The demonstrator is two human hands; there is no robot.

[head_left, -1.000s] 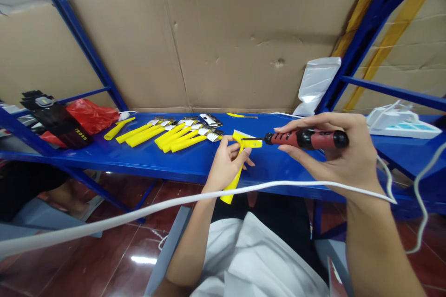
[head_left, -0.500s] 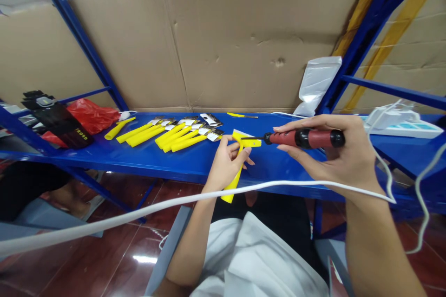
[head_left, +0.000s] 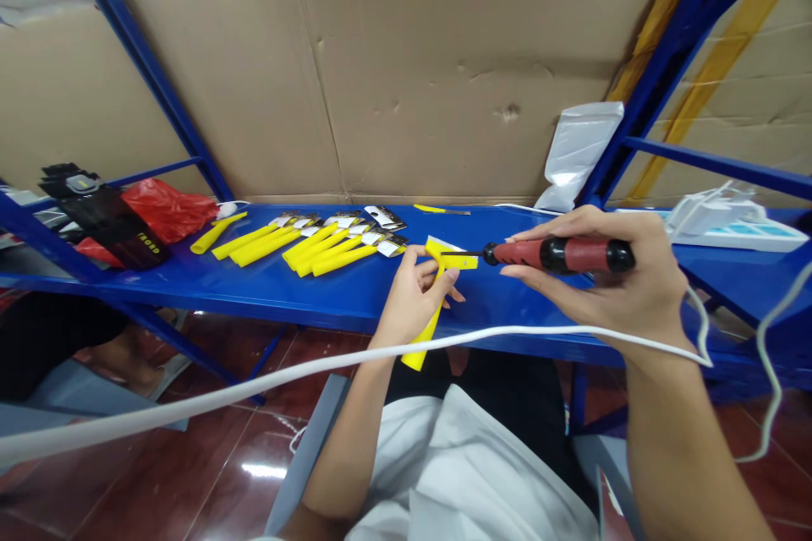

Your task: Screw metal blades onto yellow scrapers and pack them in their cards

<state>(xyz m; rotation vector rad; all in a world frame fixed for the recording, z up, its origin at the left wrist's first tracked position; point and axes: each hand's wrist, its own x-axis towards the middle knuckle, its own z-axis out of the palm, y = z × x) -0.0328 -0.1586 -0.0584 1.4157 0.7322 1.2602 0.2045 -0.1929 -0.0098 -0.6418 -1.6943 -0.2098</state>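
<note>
From where I stand, taking straight ahead of the seated person as twelve, the left hand (head_left: 415,296) pinches a yellow T-shaped tool (head_left: 462,262) between thumb and fingers, close to the twelve o'clock line, over the near edge of the blue tabletop (head_left: 342,296). Some of those fingers go out of sight behind it. The right hand (head_left: 640,275), at about one o'clock, grips a red-and-black screwdriver (head_left: 580,255), thumb below and fingers above. Its thin dark bit lies across the tool's head, and I can't make out whether the tip sits in a screw. A white cable (head_left: 520,329) crosses in front, covering a strip of the tool's handle.

At eleven, the yellow pieces (head_left: 270,247) overlap so much that I can't count them surely. At ten, a black bottle (head_left: 114,220) partly hides a red bag (head_left: 165,211); beyond nine, another person (head_left: 57,338) is cut off by the edge. At two, the white case (head_left: 774,232) is partly covered by cords.

Compared with a second ago, the screwdriver handle looks turned: dark marks that showed on its rear red part are gone from view. The left hand and the yellow pieces have stayed put.
</note>
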